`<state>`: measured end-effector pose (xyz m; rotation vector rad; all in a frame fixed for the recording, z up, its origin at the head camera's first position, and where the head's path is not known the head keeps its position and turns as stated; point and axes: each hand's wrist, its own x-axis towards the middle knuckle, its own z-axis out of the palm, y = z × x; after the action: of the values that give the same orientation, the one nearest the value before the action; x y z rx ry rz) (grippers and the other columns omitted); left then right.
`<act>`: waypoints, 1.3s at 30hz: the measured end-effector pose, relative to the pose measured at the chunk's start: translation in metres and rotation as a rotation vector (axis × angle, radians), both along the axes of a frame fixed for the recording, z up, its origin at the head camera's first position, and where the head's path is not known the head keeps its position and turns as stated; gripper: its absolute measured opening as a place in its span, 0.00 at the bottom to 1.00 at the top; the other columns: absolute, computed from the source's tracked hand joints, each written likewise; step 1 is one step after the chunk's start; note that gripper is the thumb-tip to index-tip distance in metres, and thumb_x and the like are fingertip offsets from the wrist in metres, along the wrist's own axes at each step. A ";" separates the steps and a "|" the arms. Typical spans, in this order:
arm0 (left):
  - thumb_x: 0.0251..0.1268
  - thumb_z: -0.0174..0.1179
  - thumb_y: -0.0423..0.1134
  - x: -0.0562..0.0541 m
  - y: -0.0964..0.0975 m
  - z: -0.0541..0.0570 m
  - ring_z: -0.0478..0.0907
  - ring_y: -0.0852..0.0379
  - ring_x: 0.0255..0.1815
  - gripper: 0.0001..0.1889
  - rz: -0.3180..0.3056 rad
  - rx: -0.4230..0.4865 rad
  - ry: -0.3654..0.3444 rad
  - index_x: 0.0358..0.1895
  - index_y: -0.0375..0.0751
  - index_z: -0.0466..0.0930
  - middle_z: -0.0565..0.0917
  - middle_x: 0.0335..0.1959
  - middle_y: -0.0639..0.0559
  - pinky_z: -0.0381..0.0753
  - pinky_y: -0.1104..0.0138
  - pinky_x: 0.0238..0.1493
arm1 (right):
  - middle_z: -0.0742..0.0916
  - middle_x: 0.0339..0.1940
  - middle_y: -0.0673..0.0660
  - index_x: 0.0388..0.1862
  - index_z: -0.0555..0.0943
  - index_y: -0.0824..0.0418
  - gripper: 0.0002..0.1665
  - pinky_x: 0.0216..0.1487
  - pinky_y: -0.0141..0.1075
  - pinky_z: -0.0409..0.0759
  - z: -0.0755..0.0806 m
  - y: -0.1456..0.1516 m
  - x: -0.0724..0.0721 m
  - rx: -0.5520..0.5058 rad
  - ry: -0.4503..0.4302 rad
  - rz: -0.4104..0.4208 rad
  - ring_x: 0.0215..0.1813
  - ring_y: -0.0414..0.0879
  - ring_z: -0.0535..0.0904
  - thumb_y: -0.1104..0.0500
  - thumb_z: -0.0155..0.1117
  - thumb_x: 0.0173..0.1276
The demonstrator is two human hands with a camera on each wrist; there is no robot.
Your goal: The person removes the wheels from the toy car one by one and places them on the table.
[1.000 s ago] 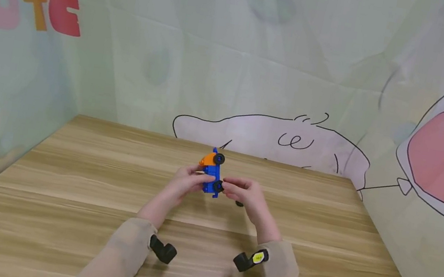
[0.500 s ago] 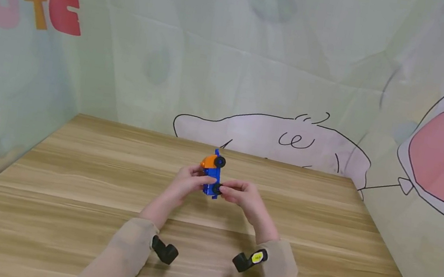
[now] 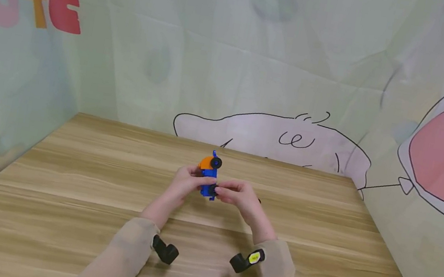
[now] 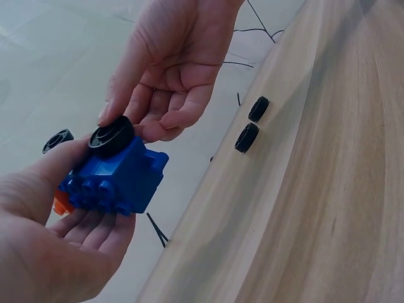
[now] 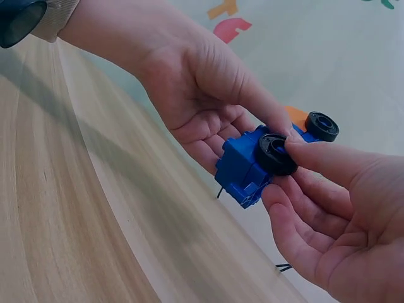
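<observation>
My left hand (image 3: 185, 185) grips a blue and orange toy car (image 3: 208, 173), standing on end in the head view, with thumb on one side and fingers curled on the other. A black wheel (image 3: 215, 162) sits on the car's upper, orange end. At the lower, blue end my right hand (image 3: 241, 197) pinches another black wheel (image 5: 276, 154) against the car's side, thumb on its outer face and fingers beneath. In the left wrist view, blue studs (image 4: 95, 186) show along the car body. Part of the orange section is hidden behind the left hand.
Two loose black wheels, a farther wheel (image 4: 259, 108) and a nearer wheel (image 4: 247, 137), stand on the wooden table (image 3: 80, 232). Printed cloth walls (image 3: 140, 48) rise at the table's back and sides.
Both hands and the car have shifted slightly left, and the car has turned a little. The right thumb now covers more of the lower wheel.
</observation>
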<state>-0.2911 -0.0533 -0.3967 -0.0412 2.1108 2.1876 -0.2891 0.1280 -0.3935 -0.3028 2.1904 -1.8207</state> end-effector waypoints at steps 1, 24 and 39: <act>0.58 0.69 0.37 0.000 0.000 0.000 0.81 0.45 0.51 0.29 0.000 -0.002 -0.003 0.60 0.26 0.73 0.81 0.55 0.33 0.79 0.57 0.60 | 0.89 0.45 0.63 0.52 0.80 0.76 0.19 0.55 0.40 0.83 0.000 0.000 0.000 0.002 -0.003 0.001 0.41 0.41 0.85 0.62 0.63 0.68; 0.57 0.70 0.37 -0.003 0.008 -0.007 0.83 0.45 0.48 0.26 0.057 -0.061 -0.028 0.56 0.25 0.77 0.83 0.53 0.32 0.78 0.55 0.61 | 0.88 0.33 0.50 0.47 0.81 0.74 0.15 0.51 0.35 0.84 -0.007 -0.001 -0.003 -0.005 -0.124 -0.040 0.36 0.39 0.83 0.63 0.65 0.67; 0.53 0.73 0.36 -0.002 0.008 -0.007 0.85 0.46 0.46 0.24 0.109 0.009 -0.028 0.52 0.27 0.81 0.84 0.50 0.33 0.80 0.56 0.58 | 0.86 0.28 0.47 0.44 0.80 0.72 0.13 0.51 0.37 0.79 0.000 -0.006 0.004 0.092 -0.001 -0.010 0.35 0.41 0.80 0.61 0.62 0.68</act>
<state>-0.2927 -0.0451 -0.4041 -0.1894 2.1312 2.2419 -0.2852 0.1225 -0.3931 -0.2713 2.2701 -1.7189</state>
